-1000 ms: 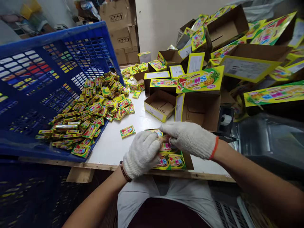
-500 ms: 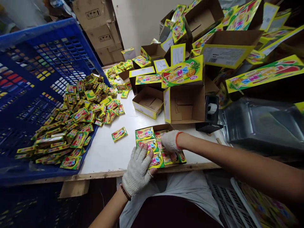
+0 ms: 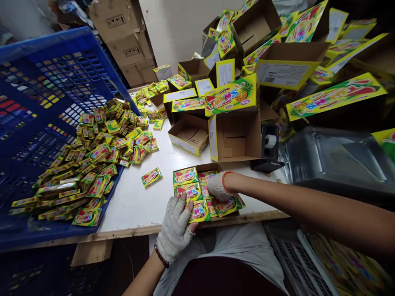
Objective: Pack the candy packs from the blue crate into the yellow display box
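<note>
The gloved right hand [image 3: 218, 187] presses down, fingers curled, on the packets [image 3: 197, 193] packed flat in a low box [image 3: 212, 167] at the table's [image 3: 135, 201] near edge. The gloved left hand [image 3: 175, 226] lies flat and spread on the box's near-left corner. 1 loose packet [image 3: 152, 177] lies just left. Beyond, a packet heap [image 3: 101, 152] spills from a tilted blue crate [image 3: 46, 94]; empty cartons [image 3: 234, 135] stand behind.

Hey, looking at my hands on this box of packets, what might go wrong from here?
The shallow brown cardboard box sits at the white table's front edge; pressing with your gloved left hand and right hand might tip it off. The yellow-green sachets look packed full, so some may pop out. One loose sachet lies outside and may be missed.
</note>
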Action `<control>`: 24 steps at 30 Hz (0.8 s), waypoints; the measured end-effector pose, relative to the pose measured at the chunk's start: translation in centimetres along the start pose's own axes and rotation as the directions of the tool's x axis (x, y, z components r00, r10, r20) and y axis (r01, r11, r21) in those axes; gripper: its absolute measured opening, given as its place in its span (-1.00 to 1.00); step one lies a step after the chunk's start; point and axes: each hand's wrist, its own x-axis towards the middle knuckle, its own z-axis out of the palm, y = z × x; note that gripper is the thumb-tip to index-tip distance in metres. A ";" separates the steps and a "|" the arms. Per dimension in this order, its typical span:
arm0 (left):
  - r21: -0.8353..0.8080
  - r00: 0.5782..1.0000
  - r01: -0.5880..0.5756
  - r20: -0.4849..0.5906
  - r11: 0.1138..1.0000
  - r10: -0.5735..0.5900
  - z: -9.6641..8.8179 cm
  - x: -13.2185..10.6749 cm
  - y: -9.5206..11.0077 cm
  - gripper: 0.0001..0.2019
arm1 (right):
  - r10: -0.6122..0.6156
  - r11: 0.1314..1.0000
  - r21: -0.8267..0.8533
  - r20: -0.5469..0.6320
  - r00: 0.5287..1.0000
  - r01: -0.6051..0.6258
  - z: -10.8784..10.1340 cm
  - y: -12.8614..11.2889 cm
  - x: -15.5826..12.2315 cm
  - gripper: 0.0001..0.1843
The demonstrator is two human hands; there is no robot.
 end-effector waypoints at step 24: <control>0.298 0.703 0.661 0.074 0.689 -0.707 -2.3 5.1 -13.6 -0.44 | 0.144 0.979 -0.154 0.053 0.988 -0.135 1.8 -0.5 -0.1 -0.65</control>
